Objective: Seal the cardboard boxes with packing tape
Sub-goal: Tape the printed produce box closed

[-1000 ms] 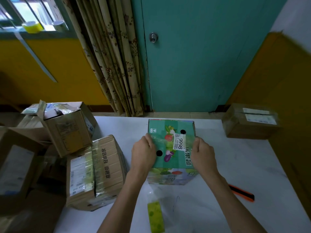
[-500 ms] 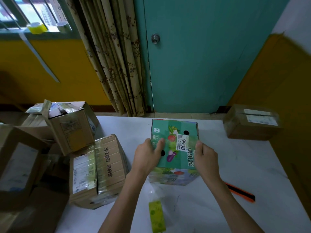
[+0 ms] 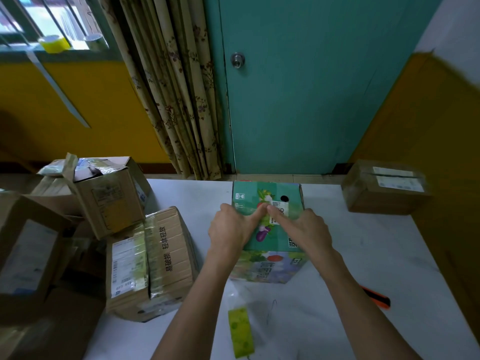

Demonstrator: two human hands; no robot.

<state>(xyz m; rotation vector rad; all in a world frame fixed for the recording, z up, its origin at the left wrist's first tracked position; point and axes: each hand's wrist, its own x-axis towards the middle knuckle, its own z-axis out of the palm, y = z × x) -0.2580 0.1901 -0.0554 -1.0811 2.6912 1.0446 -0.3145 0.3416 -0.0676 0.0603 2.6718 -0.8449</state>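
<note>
Dim indoor shot with a teal cast; the visible light source is daylight from the window point(image 3: 52, 22) far left of the door point(image 3: 311, 100), blown out to white. The white bench point(image 3: 389, 255) below the door reads grey, with soft, weak shadows. Wide-angle distortion bends lines toward the edges, and the brown box point(image 3: 384, 190) and yellow wall point(image 3: 428, 113) right of the door are smeared with blur.

Centre: green box point(image 3: 275, 241) printed with vegetables, on white table point(image 3: 363, 255). Left: brown cartons point(image 3: 166, 255). Far: teal door point(image 3: 311, 87), beige floral curtain point(image 3: 176, 100), yellow wall point(image 3: 91, 105). Near right: orange-and-black cutter point(image 3: 376, 298)
</note>
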